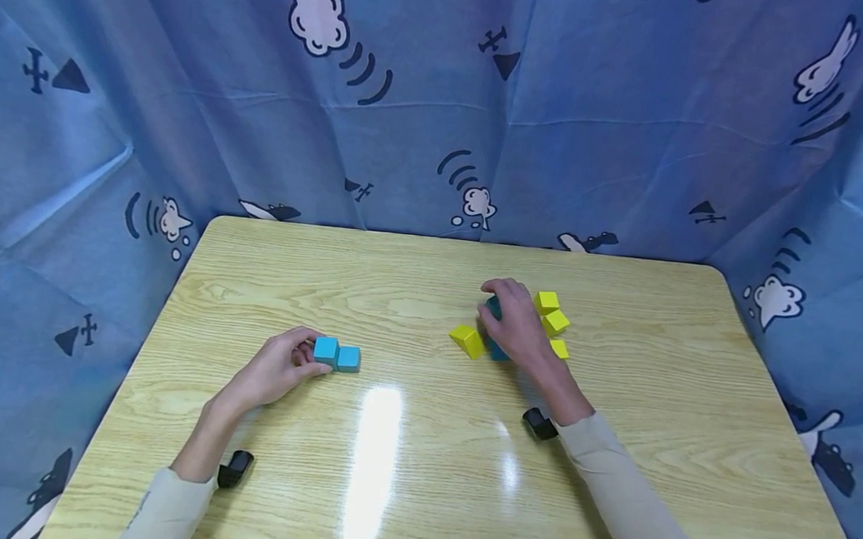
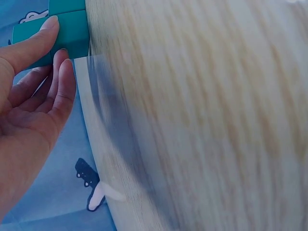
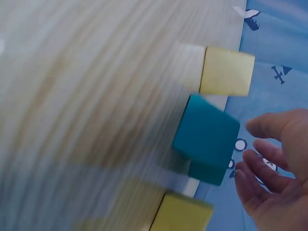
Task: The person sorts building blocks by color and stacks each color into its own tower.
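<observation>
On the left part of the table, my left hand [image 1: 274, 367] pinches a blue cube [image 1: 326, 351] between thumb and fingers. A second blue cube [image 1: 348, 359] sits against its right side. The left wrist view shows the thumb lying on the gripped cube [image 2: 72, 33]. Over on the right, my right hand [image 1: 518, 321] is above blue blocks [image 1: 499, 351] and partly hides them. In the right wrist view its fingers are spread, with a gap to the nearest blue block [image 3: 207, 130]; another blue block [image 3: 209, 172] is partly hidden behind that one.
A yellow block [image 1: 467, 340] lies left of the right hand. Several more yellow blocks [image 1: 555, 322] are just right of it. Black wrist devices [image 1: 235, 469] show beside both forearms. A patterned blue cloth [image 1: 410, 151] hangs behind the wooden table [image 1: 417, 469].
</observation>
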A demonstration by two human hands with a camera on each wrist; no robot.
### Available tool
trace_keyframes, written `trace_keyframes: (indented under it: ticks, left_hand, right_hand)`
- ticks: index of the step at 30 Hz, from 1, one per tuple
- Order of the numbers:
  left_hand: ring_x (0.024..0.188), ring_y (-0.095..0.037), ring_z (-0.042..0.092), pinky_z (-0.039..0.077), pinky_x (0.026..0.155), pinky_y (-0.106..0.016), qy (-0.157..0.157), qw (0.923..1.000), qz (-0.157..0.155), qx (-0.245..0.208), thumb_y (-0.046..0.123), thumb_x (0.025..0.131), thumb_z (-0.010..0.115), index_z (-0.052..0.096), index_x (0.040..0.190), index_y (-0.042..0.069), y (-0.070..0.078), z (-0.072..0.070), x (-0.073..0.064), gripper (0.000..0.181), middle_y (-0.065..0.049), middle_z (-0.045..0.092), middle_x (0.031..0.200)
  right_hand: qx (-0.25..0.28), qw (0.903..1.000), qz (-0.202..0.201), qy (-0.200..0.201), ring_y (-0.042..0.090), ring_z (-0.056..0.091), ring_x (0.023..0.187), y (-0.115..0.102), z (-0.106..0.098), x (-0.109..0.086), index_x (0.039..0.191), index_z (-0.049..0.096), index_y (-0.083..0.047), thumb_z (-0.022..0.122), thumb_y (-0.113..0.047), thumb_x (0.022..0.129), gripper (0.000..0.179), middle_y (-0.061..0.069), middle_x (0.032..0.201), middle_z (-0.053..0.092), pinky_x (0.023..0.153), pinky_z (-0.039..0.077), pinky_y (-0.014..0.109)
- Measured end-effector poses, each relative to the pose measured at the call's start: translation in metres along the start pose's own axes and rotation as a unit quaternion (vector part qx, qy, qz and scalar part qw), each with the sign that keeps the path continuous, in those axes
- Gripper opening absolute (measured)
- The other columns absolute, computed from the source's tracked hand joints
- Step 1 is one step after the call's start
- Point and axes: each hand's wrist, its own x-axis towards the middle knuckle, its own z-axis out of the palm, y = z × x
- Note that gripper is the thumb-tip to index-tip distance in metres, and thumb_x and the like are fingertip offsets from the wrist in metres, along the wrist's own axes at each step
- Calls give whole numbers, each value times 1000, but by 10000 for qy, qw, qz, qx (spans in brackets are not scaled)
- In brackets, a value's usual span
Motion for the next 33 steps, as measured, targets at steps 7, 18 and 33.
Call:
trace_keyframes:
  ticks: [7, 18, 33]
  left_hand:
    - [78, -17, 59, 50, 67, -26, 43, 10000, 10, 41, 5, 90, 79, 64, 122, -6, 0, 0, 0, 38, -7, 63, 91]
    - [79, -16, 59, 51, 68, -26, -47, 9998, 65, 165, 8, 91, 79, 63, 125, -5, 0, -1, 0, 39, -6, 63, 93]
    - [80, -15, 59, 52, 70, -27, -38, 9994, 146, 298, 8, 91, 79, 63, 125, -5, 1, -2, 0, 40, -6, 64, 93]
  right_hand:
    - [-437, 9980, 367, -265, 40, 51, 115, 10, -4, -1, 129, 61, 4, 69, -8, 98, 34, 25, 132, 55, 97, 50, 50]
    - [-604, 9962, 293, -549, 42, 57, 116, 14, -5, 1, 135, 59, 6, 69, -6, 98, 41, 28, 129, 57, 99, 50, 52]
    - [155, 9996, -39, -238, 34, 60, 108, -12, -6, 3, 129, 62, 4, 73, -4, 94, 38, 23, 124, 60, 95, 54, 46]
